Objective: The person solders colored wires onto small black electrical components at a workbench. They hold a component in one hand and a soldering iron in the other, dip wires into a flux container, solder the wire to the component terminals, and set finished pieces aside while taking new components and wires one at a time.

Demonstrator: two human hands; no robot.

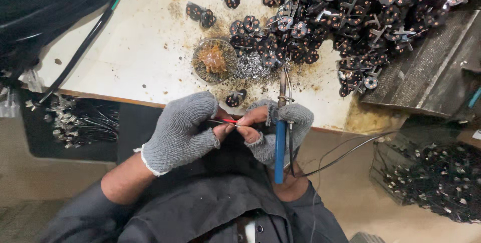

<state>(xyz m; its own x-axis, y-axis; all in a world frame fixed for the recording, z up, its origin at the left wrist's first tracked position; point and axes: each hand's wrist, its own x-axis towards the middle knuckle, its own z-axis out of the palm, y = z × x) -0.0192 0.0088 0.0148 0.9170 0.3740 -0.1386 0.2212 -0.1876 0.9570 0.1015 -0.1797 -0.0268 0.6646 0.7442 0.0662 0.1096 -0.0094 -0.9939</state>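
Both my hands wear grey knit gloves with the fingertips cut off. My left hand (183, 132) pinches a thin red wire (229, 120) at the bench's front edge. My right hand (278, 128) touches the same wire end with thumb and forefinger. That hand also grips a blue-handled soldering iron (280, 145), whose metal tip points away from me toward the bench. A small black round connector part (235, 97) lies just beyond my fingers.
A white stained bench (140, 47) carries a big heap of black round connector parts (350, 17), a round dish of brown flux (214, 60) and solder scraps (250, 66). Black cables (45, 2) lie at top left. Bins of parts (436, 178) sit at right and lower left.
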